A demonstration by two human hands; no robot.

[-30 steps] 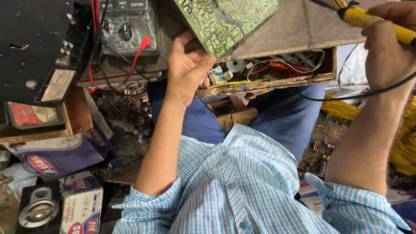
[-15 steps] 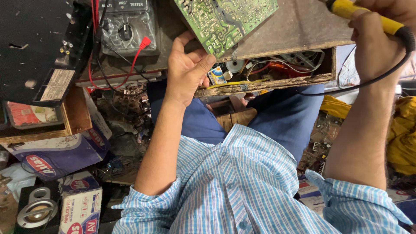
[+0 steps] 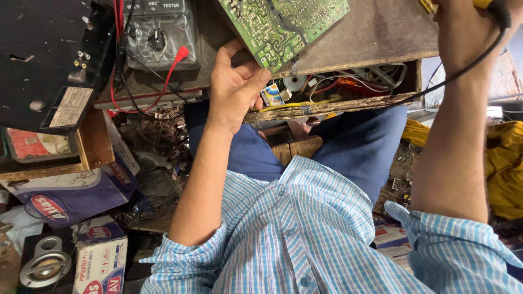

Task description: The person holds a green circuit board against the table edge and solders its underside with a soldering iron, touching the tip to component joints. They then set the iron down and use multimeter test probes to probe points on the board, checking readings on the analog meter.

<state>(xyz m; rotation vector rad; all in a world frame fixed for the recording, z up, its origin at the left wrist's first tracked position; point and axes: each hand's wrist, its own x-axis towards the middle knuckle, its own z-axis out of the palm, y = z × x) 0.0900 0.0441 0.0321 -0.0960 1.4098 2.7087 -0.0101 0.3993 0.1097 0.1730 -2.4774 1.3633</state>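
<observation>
Fingers of the left hand (image 3: 235, 90) pinched the lower corner of a green circuit board (image 3: 283, 24) tilted over the workbench (image 3: 376, 38); the right hand (image 3: 463, 27) clenched a yellow-handled soldering iron (image 3: 485, 4) at the bench's far side.

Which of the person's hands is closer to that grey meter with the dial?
Left. The left hand grips the green circuit board, just right of the meter. The right hand holds a yellow-handled tool at the far side.
</observation>
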